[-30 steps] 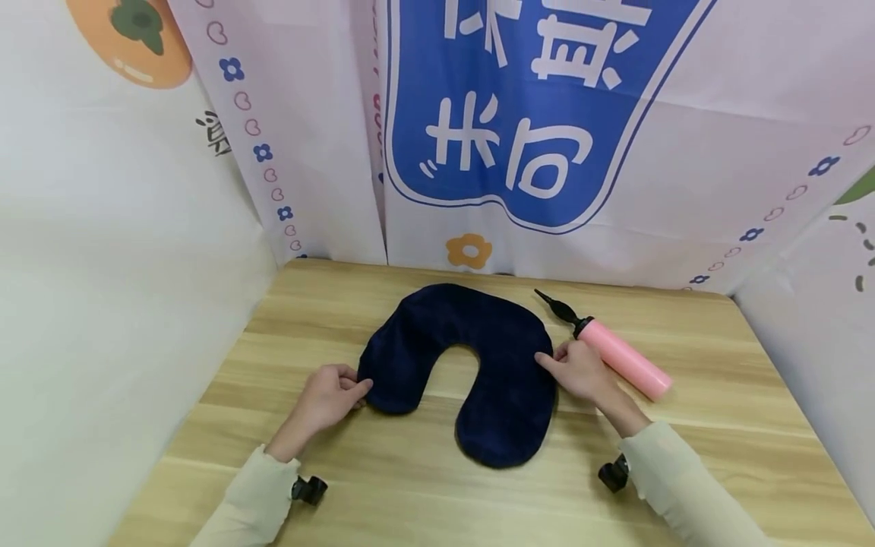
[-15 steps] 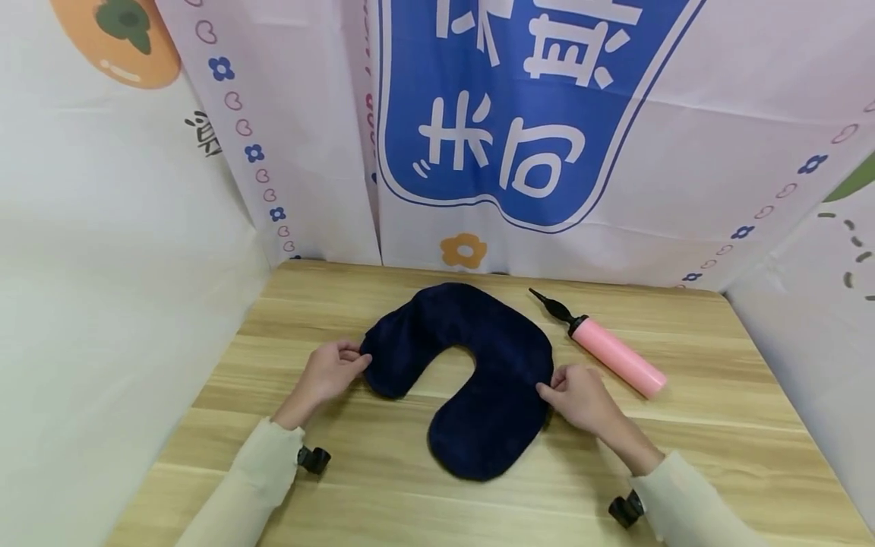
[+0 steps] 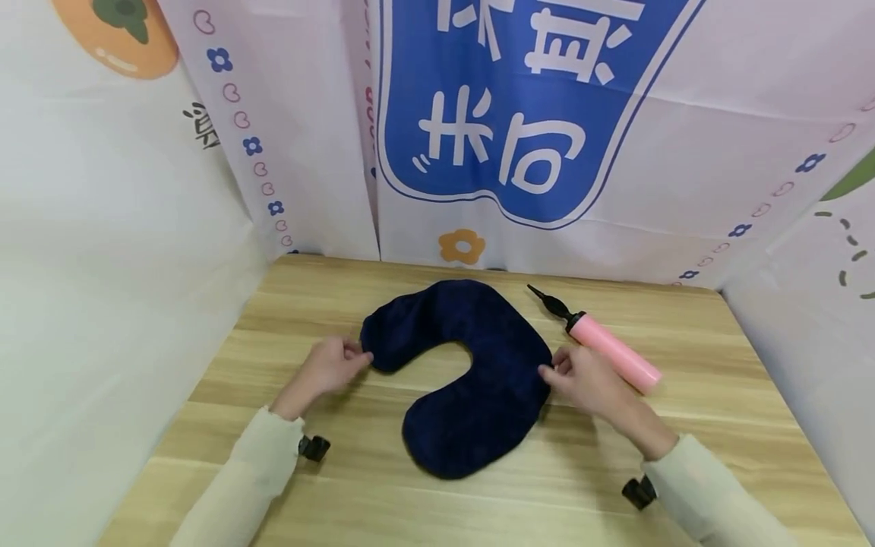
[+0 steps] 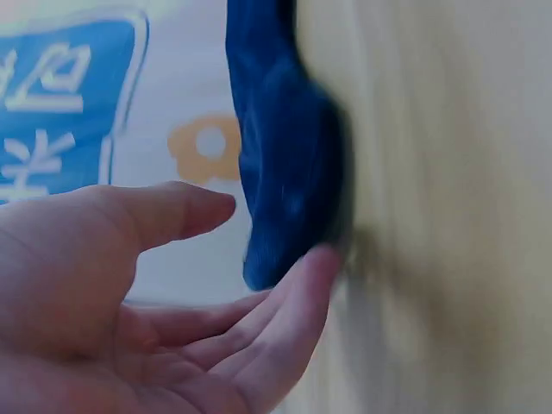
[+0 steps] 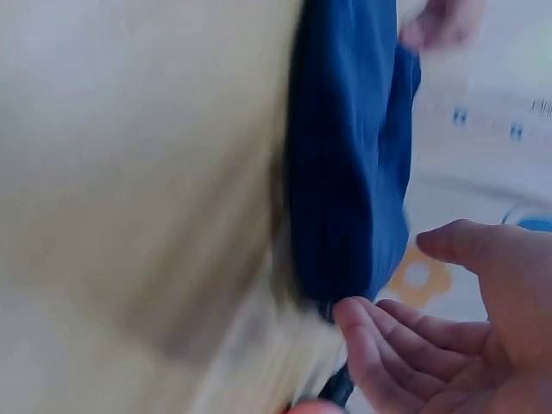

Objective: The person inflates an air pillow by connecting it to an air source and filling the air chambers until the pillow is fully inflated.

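A dark navy U-shaped neck pillow [image 3: 488, 357] lies on the wooden table, its opening facing the lower left in the head view. At the tip of its far-left arm is my left hand [image 3: 331, 365]. The left wrist view shows those fingers [image 4: 297, 319] touching the pillow's end from below, the thumb raised just off it. My right hand [image 3: 584, 380] is at the pillow's outer right edge. In the right wrist view its fingertips [image 5: 354, 319] touch the blue fabric [image 5: 345, 164], while the thumb stands apart.
A pink hand pump [image 3: 615, 351] with a black nozzle lies behind my right hand. Printed white cloth [image 3: 328, 152] hangs along the table's back edge, and pale walls stand at both sides. Each wrist wears a small black camera [image 3: 314, 448].
The neck pillow has turned clockwise in the head view, its opening swinging from facing me toward the lower left. My left hand has moved farther from me along with its tip.
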Motion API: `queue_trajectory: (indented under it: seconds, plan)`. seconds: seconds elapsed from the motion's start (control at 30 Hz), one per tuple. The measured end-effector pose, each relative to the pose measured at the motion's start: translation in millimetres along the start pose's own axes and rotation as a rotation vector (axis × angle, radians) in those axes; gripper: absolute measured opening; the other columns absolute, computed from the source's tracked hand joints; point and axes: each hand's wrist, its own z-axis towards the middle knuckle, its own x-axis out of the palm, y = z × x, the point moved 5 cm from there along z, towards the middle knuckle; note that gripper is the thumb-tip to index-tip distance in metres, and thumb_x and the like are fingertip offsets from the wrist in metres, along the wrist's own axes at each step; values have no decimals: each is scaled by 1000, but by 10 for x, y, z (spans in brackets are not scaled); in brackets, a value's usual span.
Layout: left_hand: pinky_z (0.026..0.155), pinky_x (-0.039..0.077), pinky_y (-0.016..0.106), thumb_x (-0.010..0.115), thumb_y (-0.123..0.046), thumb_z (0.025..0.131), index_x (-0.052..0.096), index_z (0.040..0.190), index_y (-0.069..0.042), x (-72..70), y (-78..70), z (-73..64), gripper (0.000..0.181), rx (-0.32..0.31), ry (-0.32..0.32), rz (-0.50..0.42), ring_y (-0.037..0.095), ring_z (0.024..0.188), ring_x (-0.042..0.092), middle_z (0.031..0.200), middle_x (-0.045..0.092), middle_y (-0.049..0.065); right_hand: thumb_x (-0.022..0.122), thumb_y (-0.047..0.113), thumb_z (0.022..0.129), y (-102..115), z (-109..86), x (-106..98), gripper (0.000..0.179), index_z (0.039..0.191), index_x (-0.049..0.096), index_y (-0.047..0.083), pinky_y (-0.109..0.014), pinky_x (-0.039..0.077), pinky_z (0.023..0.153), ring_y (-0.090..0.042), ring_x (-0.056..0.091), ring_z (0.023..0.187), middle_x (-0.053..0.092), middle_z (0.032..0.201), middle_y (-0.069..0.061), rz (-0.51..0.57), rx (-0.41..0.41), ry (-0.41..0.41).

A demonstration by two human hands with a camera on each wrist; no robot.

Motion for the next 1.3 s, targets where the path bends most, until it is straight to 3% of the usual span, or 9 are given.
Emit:
queue_trajectory:
  seconds: [0.13,0.2,0.3,0.43,0.57,0.77,1.03,1.17,1.3]
  plan:
    - [63,57,29,73,-25,99,76,96,-1,381,-95,-361,25,58,169,-83,16,73,72,82,78,8,69,29,102,-184,349,-48,33,107,74,-4,-39,61,73,-21,73,80,78,92,-13,9,17,32]
    - [61,57,28,75,-24,98,76,94,-2,553,-152,-472,23,91,216,-129,16,70,72,79,77,7,67,31,103,-258,494,9,35,109,74,-3,-36,58,71,-19,70,77,78,92,-13,28,42,77]
    - [59,56,26,76,-21,98,74,95,-2,682,-169,-543,19,113,213,-174,15,69,71,79,77,6,65,31,105,-297,651,152,34,108,76,-1,-31,52,67,-15,64,72,77,90,-11,68,67,141]
    - [58,55,24,76,-11,96,72,94,-1,769,-178,-479,11,151,194,-216,15,67,71,80,76,7,65,26,104,-361,653,216,29,106,76,-1,-29,49,66,-14,59,70,74,87,-9,99,93,152]
    - [61,58,27,75,-6,95,71,97,1,709,-103,-406,9,126,164,-247,16,67,71,82,76,8,66,26,104,-359,551,220,26,102,74,1,-27,47,64,-12,56,66,70,80,-4,109,110,143]
    - [69,63,31,73,-7,96,72,105,5,444,32,-216,15,91,106,-267,13,76,72,90,78,12,70,20,100,-251,185,236,20,89,72,4,-23,43,52,-10,56,58,67,67,0,145,108,117]
    - [74,56,25,72,-16,99,75,109,-2,-64,115,-104,18,105,-26,-95,11,83,69,101,78,11,71,19,99,229,-335,483,25,76,67,9,-25,51,51,-16,69,55,70,63,-1,223,9,320]
    - [69,54,28,70,-25,101,75,102,-4,-104,146,-248,21,99,58,38,14,76,67,88,75,6,70,27,101,227,-285,438,30,78,71,9,-26,50,52,-16,67,56,71,63,-2,187,35,316]
    - [64,54,29,72,-25,100,73,98,-2,26,198,-430,23,86,159,30,16,71,66,80,73,4,65,34,105,-19,-25,324,34,89,74,5,-29,52,55,-17,68,62,72,70,-6,167,113,230]
